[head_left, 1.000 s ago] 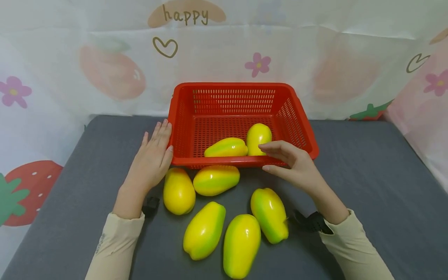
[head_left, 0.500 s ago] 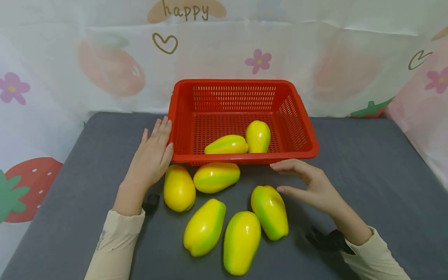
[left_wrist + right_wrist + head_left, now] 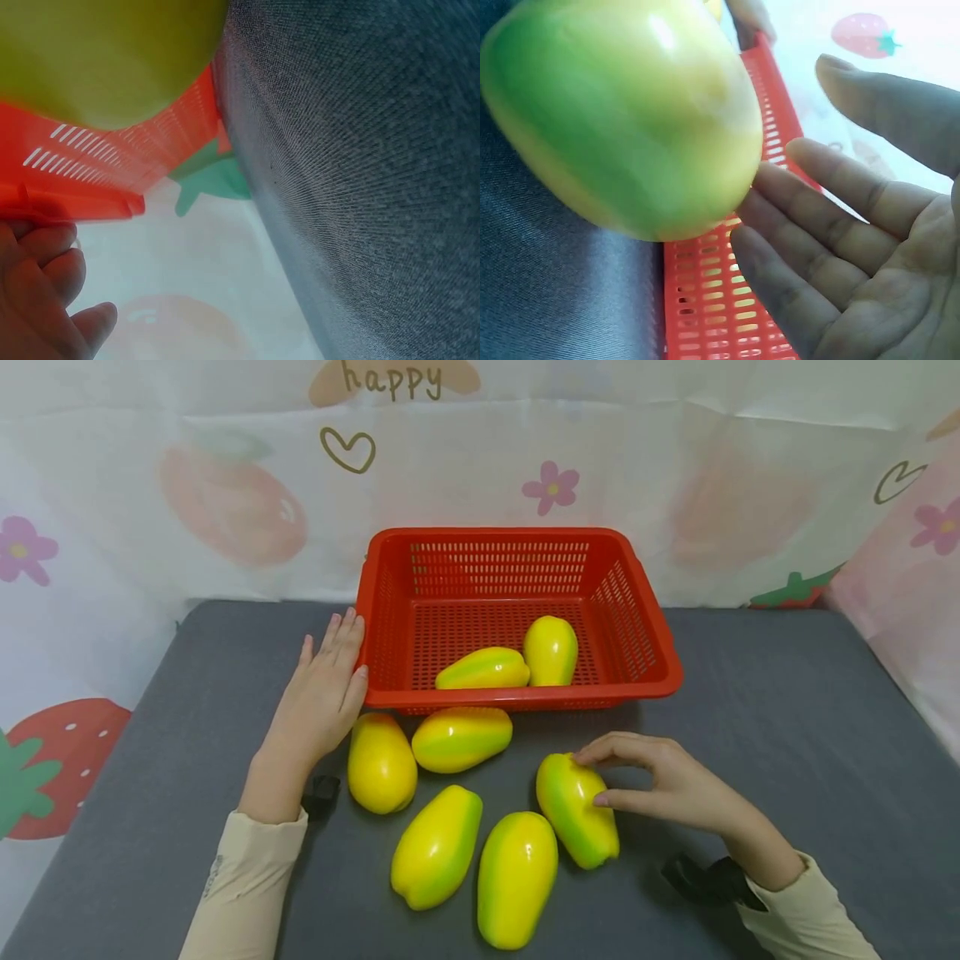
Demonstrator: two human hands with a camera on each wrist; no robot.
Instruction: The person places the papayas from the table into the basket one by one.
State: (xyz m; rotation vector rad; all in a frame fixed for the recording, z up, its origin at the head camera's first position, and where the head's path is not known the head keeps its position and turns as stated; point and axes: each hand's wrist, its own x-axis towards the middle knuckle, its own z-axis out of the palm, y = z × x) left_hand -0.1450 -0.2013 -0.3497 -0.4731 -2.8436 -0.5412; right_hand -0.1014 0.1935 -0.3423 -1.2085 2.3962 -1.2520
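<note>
My left hand (image 3: pixel 317 706) lies with straight fingers against the left side of a red plastic basket (image 3: pixel 480 699); its fingertips are at the rim in the left wrist view. My right hand (image 3: pixel 663 777) reaches over the rightmost yellow-green papaya (image 3: pixel 573 810) on the cloth. Thumb and fingers are spread, with the fingertips right at its upper and right side. In the right wrist view that papaya (image 3: pixel 630 120) appears large beside the open palm. Inside the basket lie two papayas, one on its side (image 3: pixel 483 669) and one pointing away (image 3: pixel 551 652).
Two papayas sit by the basket's front wall, one at left (image 3: pixel 382 764) and one lying crosswise (image 3: pixel 462 740). Nearer me are two more, a left papaya (image 3: pixel 437 848) and a middle papaya (image 3: pixel 517 881). Grey cloth (image 3: pixel 780 718) covers the table; a printed curtain (image 3: pixel 465 468) hangs behind.
My right hand has moved from over the basket's front rim, back and down to the rightmost papaya. The left hand keeps its place at the basket.
</note>
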